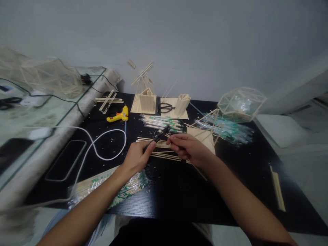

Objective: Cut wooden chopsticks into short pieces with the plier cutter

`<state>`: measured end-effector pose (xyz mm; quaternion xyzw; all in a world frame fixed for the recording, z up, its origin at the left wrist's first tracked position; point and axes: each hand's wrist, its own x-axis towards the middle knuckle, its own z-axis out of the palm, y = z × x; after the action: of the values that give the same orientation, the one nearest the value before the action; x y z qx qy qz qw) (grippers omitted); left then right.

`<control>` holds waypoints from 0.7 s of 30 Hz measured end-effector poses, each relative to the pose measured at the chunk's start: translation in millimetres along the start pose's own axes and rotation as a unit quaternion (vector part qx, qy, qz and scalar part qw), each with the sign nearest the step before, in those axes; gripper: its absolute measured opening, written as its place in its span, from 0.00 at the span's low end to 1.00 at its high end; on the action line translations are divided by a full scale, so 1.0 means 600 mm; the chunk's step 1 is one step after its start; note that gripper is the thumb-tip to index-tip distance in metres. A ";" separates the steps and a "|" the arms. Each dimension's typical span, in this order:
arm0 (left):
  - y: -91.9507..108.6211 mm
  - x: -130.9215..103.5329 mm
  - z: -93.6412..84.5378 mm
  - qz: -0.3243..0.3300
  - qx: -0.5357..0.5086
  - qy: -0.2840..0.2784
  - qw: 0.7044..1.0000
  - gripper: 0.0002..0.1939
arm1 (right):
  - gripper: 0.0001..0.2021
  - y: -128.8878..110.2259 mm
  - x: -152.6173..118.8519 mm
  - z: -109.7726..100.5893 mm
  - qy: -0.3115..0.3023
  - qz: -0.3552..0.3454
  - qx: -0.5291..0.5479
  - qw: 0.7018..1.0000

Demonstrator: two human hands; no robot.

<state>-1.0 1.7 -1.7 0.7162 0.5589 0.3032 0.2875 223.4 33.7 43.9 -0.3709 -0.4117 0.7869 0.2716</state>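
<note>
My left hand (138, 155) is closed around black pliers (160, 134), their tip pointing up and to the right. My right hand (188, 147) pinches a thin wooden stick (200, 173); part of the stick is hidden by the fingers, and its lower end slants out beneath the palm. The plier tip is close to my right fingertips, but I cannot tell whether it touches the stick. Beneath both hands lie several loose wooden sticks (166, 156). Just right of my right hand, a stick frame (211, 128) stands on a wooden board (208, 141).
A yellow glue gun (119, 116) stands at left near a white cable (102, 159). Behind are a windmill model (147, 102), scissors (166, 108) and a stick cup (182, 104). Bagged sticks (130, 186) lie in front; a clear polyhedron (242, 104) sits back right.
</note>
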 end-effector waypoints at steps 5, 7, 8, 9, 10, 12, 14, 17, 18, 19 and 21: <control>-0.002 0.000 -0.003 0.013 0.023 0.027 0.999 0.26 | 0.15 0.002 -0.001 0.003 -0.002 -0.014 -0.013 1.000; -0.002 -0.001 -0.003 0.016 0.041 0.037 0.998 0.25 | 0.15 0.003 -0.001 0.004 -0.005 -0.019 -0.017 1.000; -0.002 -0.002 -0.003 0.017 0.043 0.039 0.998 0.24 | 0.15 0.004 -0.001 0.005 -0.007 -0.023 -0.019 1.000; -0.002 -0.002 -0.004 0.017 0.041 0.039 0.998 0.24 | 0.15 0.005 -0.001 0.005 -0.008 -0.027 -0.020 0.999; -0.001 -0.003 -0.004 0.017 0.037 0.037 0.998 0.23 | 0.15 0.006 -0.001 0.006 -0.007 -0.032 -0.023 0.999; 0.001 -0.004 -0.005 0.015 0.025 0.036 0.999 0.23 | 0.14 0.007 -0.002 0.006 0.002 -0.048 -0.027 0.998; 0.004 -0.004 -0.006 0.008 0.013 0.041 0.999 0.23 | 0.14 0.006 -0.003 0.007 0.014 -0.072 -0.036 0.997; 0.004 -0.004 -0.008 -0.006 -0.009 0.058 0.998 0.23 | 0.13 0.004 -0.005 0.006 0.023 -0.105 -0.060 0.992; 0.003 -0.004 -0.008 -0.012 -0.020 0.062 0.998 0.23 | 0.12 0.004 -0.005 0.005 0.026 -0.114 -0.069 0.991; 0.001 -0.004 -0.007 -0.017 -0.032 0.066 0.997 0.23 | 0.12 0.003 -0.005 0.004 0.033 -0.123 -0.077 0.989; -0.005 -0.003 -0.005 -0.029 -0.065 0.072 0.995 0.24 | 0.11 0.001 -0.005 0.002 0.053 -0.148 -0.093 0.983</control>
<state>-5.4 1.0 -2.0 0.6558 0.5777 0.3813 0.3013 224.0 30.8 45.3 -0.3707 -0.5188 0.6752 0.3708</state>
